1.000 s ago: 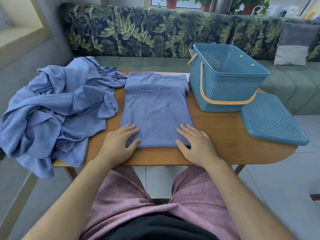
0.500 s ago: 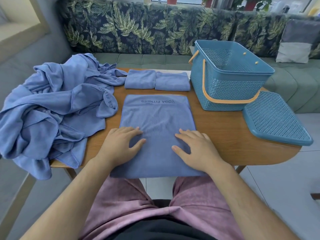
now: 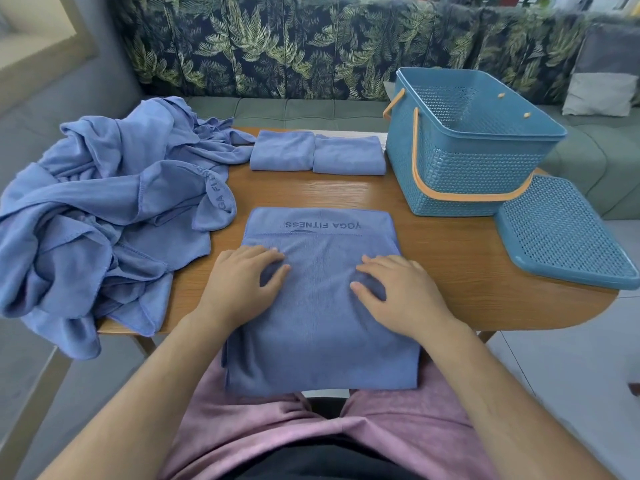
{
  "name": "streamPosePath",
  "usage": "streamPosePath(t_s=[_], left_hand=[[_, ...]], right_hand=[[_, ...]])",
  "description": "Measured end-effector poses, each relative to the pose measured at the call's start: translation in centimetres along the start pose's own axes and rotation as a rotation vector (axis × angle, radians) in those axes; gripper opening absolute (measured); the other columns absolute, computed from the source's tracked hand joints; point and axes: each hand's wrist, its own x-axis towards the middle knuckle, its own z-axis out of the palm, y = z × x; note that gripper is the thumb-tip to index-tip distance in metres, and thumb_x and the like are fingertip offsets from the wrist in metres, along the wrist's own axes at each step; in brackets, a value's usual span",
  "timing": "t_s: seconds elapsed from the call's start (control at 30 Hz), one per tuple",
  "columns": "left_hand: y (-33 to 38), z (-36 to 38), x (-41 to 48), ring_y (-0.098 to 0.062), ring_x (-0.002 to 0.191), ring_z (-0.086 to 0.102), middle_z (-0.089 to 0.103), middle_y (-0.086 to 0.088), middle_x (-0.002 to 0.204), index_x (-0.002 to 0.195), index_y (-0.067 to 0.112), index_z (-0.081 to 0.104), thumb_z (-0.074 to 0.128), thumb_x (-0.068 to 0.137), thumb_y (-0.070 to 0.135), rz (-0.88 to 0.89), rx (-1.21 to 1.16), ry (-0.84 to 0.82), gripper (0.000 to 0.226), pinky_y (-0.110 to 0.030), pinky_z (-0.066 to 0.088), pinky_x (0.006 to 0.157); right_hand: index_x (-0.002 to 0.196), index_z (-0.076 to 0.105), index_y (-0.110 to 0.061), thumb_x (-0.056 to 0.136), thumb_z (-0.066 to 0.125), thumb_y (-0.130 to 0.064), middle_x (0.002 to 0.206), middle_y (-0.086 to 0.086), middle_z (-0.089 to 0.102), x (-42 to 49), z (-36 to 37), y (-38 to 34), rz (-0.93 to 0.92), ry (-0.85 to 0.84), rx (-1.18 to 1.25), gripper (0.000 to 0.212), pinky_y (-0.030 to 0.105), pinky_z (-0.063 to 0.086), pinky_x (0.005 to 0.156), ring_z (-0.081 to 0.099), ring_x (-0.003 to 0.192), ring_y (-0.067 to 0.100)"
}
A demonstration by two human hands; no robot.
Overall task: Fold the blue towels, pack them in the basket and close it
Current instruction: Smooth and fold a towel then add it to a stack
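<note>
Wooden table [image 3: 433, 271] is covered on its left by a big pile of loose blue towels [image 3: 104, 216]. An open blue basket [image 3: 464, 157] is set at the far right, its lid [image 3: 561, 233] just beside it. One half-folded towel [image 3: 318, 306] is draped over the near edge, pressed flat under the left hand [image 3: 242, 285] and right hand [image 3: 398, 292], each grip spread. Two small folded towels [image 3: 317, 152] are laid behind.

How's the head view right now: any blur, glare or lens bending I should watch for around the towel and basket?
Head view: soft even daylight, no glare on the table; the YOGA FITNESS towel and both hands, left hand and right hand, are sharp; wide-angle bending bows the basket and lid near the right edge; sofa back slightly soft.
</note>
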Motion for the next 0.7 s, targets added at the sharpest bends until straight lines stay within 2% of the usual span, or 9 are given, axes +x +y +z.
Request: streamPosePath(t_s=[0.07,0.13,0.2,0.27,0.33,0.4,0.47,0.63,0.7], left_hand=[[0.4,-0.6,0.3,-0.012,0.077,0.059,0.062,0.014,0.075,0.082,0.029,0.067,0.046,0.094,0.049,0.020,-0.015,0.059,0.031,-0.035,0.042,0.072],[0.6,-0.6,0.4,-0.011,0.066,0.057,0.057,0.014,0.065,0.074,0.028,0.063,0.050,0.094,0.045,0.029,-0.047,0.084,0.029,-0.037,0.043,0.067],[0.5,-0.4,0.3,-0.010,0.070,0.055,0.057,0.015,0.073,0.081,0.028,0.065,0.056,0.092,0.043,0.048,-0.071,0.089,0.020,-0.038,0.045,0.069],[0.0,-0.1,0.0,-0.013,0.089,0.054,0.059,0.015,0.096,0.100,0.029,0.069,0.057,0.089,0.046,0.059,-0.037,0.077,0.023,-0.036,0.044,0.077],[-0.5,0.1,-0.2,-0.015,0.108,0.053,0.059,0.015,0.115,0.117,0.030,0.066,0.052,0.088,0.053,0.025,-0.005,0.034,0.040,-0.034,0.039,0.085],[-0.8,0.1,-0.2,-0.016,0.111,0.054,0.058,0.014,0.117,0.122,0.029,0.064,0.047,0.088,0.058,-0.009,-0.005,0.000,0.048,-0.033,0.036,0.087],[-1.0,0.1,-0.1,-0.016,0.105,0.056,0.056,0.012,0.109,0.120,0.028,0.065,0.048,0.088,0.056,-0.026,0.002,-0.007,0.046,-0.032,0.034,0.085],[-1.4,-0.2,0.1,-0.018,0.093,0.055,0.051,0.011,0.094,0.096,0.023,0.063,0.054,0.085,0.035,-0.038,-0.056,0.029,0.018,-0.032,0.031,0.079],[-1.7,-0.3,0.1,-0.019,0.094,0.056,0.055,0.011,0.097,0.094,0.022,0.061,0.053,0.085,0.028,-0.005,-0.064,0.042,0.013,-0.035,0.036,0.075]], right_hand=[[0.078,0.068,-0.028,0.091,0.043,-0.059,0.080,-0.013,0.068,0.0,-0.6,-0.1,-0.005,0.077,-0.050,0.042,0.033,0.046,0.074,0.063,0.081,0.014],[0.065,0.058,-0.023,0.091,0.047,-0.058,0.063,-0.010,0.057,-0.3,-1.0,-0.3,0.023,0.113,-0.057,0.045,0.032,0.045,0.059,0.057,0.064,0.015],[0.071,0.060,-0.024,0.091,0.054,-0.050,0.068,-0.012,0.056,-0.6,-0.8,-0.4,0.043,0.163,0.001,0.033,0.029,0.041,0.054,0.058,0.066,0.013],[0.092,0.068,-0.028,0.090,0.061,-0.037,0.088,-0.013,0.062,-0.6,-0.4,-0.1,0.021,0.208,0.044,0.011,0.030,0.045,0.063,0.060,0.083,0.013],[0.118,0.066,-0.025,0.090,0.058,-0.033,0.113,-0.010,0.063,-0.1,0.0,0.8,0.030,0.169,-0.016,0.030,0.036,0.047,0.082,0.057,0.105,0.016],[0.128,0.062,-0.024,0.091,0.051,-0.037,0.122,-0.008,0.061,0.1,0.3,1.6,0.082,0.119,-0.073,0.041,0.040,0.043,0.090,0.054,0.113,0.020],[0.125,0.063,-0.023,0.092,0.052,-0.037,0.116,-0.005,0.060,0.1,0.5,2.0,0.125,0.112,-0.068,0.038,0.040,0.040,0.089,0.054,0.109,0.023],[0.097,0.061,-0.022,0.093,0.063,-0.023,0.100,-0.005,0.054,0.3,0.3,2.2,0.121,0.141,0.034,0.005,0.039,0.038,0.085,0.053,0.095,0.023],[0.092,0.058,-0.021,0.093,0.063,-0.018,0.096,-0.006,0.054,0.4,0.3,2.3,0.101,0.167,0.087,0.006,0.041,0.041,0.081,0.053,0.091,0.022]])
